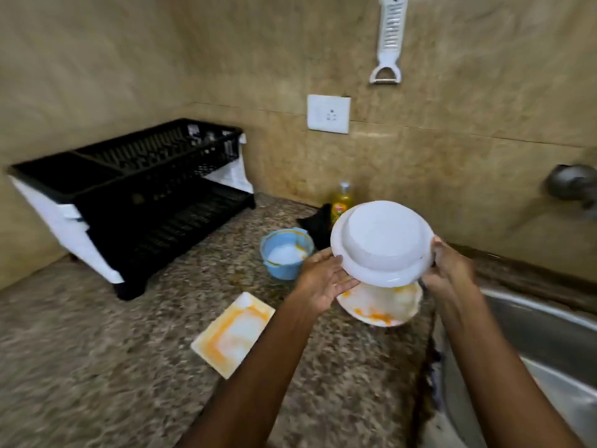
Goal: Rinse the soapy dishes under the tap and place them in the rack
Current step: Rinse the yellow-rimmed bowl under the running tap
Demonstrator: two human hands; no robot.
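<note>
A white bowl [381, 242] is held upside down and tilted, its underside facing me, above the counter. My left hand [323, 279] supports its left rim from below, and my right hand [447, 270] grips its right rim. Under the bowl lies a round white plate [378, 310] smeared with orange and foam. A rectangular white dish [234, 333] with orange streaks lies on the counter to the left. A blue cup [286, 253] holds white foam. The black two-tier rack [135, 195] stands at the back left. The tap [571, 185] juts from the wall at the far right.
The steel sink [529, 344] fills the lower right corner. A yellow dish-soap bottle [341, 202] and a black cloth [318, 226] stand by the back wall. A wall socket [328, 113] and a hanging white peeler [389, 40] are above. The granite counter [97, 367] stretches left.
</note>
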